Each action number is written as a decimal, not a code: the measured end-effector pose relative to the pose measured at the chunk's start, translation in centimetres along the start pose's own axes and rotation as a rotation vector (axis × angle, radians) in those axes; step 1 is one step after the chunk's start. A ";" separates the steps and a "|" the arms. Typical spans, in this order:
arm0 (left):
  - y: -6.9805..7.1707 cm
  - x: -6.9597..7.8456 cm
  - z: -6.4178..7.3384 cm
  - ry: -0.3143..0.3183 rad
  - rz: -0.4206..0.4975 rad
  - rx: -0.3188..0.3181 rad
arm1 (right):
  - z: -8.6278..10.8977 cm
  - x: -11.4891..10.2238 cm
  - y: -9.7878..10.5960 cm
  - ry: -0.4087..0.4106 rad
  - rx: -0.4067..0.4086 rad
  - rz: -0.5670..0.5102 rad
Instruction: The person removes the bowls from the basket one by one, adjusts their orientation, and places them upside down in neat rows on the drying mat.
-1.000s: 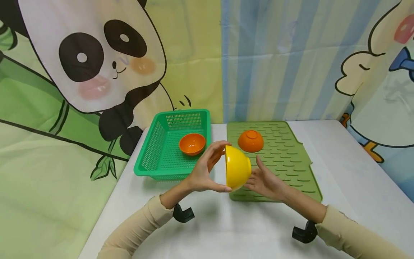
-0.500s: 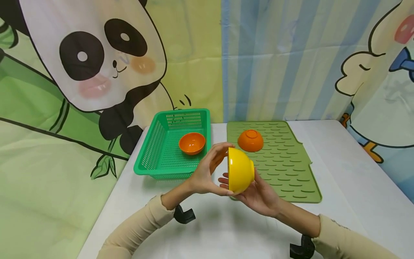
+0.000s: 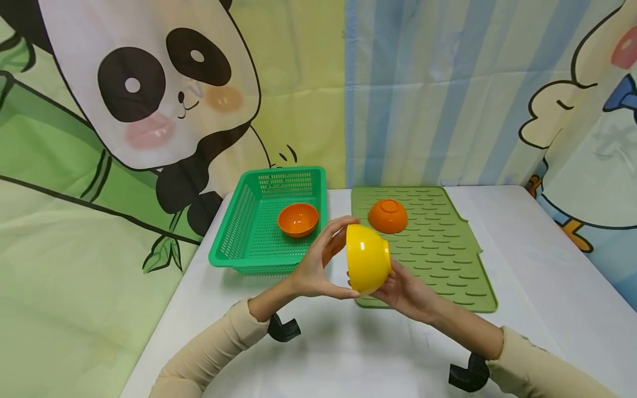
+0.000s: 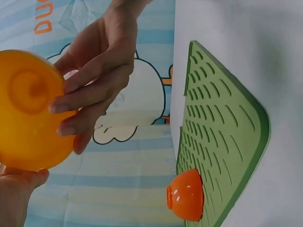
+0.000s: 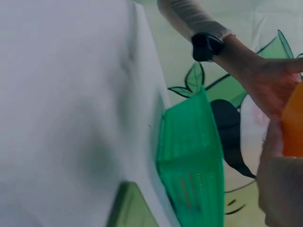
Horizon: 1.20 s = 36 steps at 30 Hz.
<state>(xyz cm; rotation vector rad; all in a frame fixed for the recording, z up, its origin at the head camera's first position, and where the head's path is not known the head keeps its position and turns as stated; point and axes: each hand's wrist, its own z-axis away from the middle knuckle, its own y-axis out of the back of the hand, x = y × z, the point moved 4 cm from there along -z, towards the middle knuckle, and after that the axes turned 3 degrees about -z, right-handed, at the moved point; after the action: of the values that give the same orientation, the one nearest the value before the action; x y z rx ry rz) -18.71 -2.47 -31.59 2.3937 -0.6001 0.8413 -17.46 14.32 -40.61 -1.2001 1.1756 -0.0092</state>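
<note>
Bowl of glossy yellow (image 3: 367, 260), round and deep, held up off the table between both bare hands. Left hand (image 3: 318, 265) is clamped on its rim side: thumb at the lower edge, fingers at the upper edge, palm facing the mouth and apart from it. Right hand (image 3: 405, 290) cups it from the foot side, fingers bent along the outer wall; three of its fingertips lie on that wall in the left wrist view. The hands stand apart, bowl between.

Mouth faces the person's left, foot ring faces right. Rim stands near upright; the mouth-to-foot axis runs roughly level, left to right. Being round, the bowl shows no clear long axis across the rim. Its interior is hidden in the head view.

Beyond the left hand: perforated green plastic basket (image 3: 249, 262), holding a small glossy orange bowl (image 3: 297, 224), mouth up. Behind the right hand: ridged olive-green mat (image 3: 438, 265), with an upturned orange bowl (image 3: 388, 218), foot up, near its far left corner. Basket and mat both rest on a white table (image 3: 348, 354).
</note>
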 end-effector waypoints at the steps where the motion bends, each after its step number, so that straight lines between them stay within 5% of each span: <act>1: 0.1 0.0 0.0 -0.001 0.000 -0.001 | 0.1 -0.5 0.1 -0.010 0.040 0.043; 5: 0.6 -0.1 0.5 0.024 -0.031 0.016 | 0.6 -2.5 0.4 -0.078 0.202 0.253; 12: 1.7 -1.9 2.4 0.146 -0.230 0.154 | 1.3 -5.3 1.3 -0.237 0.416 0.649; 16: 1.2 -3.7 3.8 0.231 -0.363 0.112 | 1.5 -6.0 1.6 -0.304 0.512 0.845; 21: -1.1 -5.1 5.2 0.305 -0.524 0.029 | 1.3 -6.0 2.0 -0.362 0.631 1.048; 28: -4.1 -6.1 6.2 0.262 -0.563 0.076 | 0.9 -5.3 1.9 -0.356 0.633 1.130; 36: -5.0 -6.9 6.5 0.253 -0.546 0.087 | 1.0 -5.0 1.7 -0.348 0.632 1.136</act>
<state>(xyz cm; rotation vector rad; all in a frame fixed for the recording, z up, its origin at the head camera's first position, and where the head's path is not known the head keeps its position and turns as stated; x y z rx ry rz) -18.01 -1.01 -42.21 2.2995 0.1894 0.9062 -19.96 18.58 -38.45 0.1148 1.2581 0.6108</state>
